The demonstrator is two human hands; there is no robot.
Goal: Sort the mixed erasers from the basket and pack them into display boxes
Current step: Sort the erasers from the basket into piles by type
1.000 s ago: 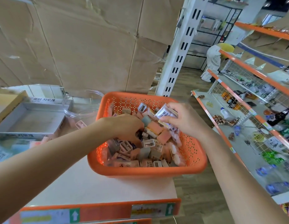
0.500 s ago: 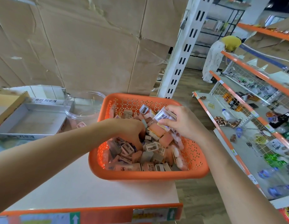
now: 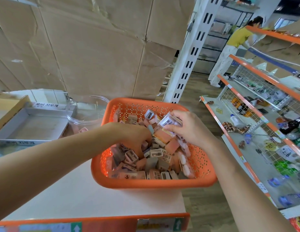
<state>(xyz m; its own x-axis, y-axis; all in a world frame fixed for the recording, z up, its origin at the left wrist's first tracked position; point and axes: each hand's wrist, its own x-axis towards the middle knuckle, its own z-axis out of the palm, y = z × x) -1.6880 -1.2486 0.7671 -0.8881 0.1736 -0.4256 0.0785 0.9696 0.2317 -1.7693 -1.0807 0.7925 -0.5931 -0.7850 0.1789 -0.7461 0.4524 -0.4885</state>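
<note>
Left hand (image 3: 134,138) nearer right hand's (image 3: 189,131) erasers (image 3: 168,122)

You're in a retail shop. Landmark: the white slotted upright (image 3: 192,52). Right of it, tiered shelves (image 3: 253,156) with orange edge strips, price tags and wire dividers (image 3: 243,84) carry bottles (image 3: 291,125) and small goods. Behind it, another person (image 3: 229,47) leans over a shelf of the same kind. Left of it, cardboard sheets (image 3: 95,47) back the bay. In front of it, an orange basket (image 3: 154,183) of barcoded erasers (image 3: 164,136) sits on a shelf board (image 3: 78,198) with an orange label strip.
</note>
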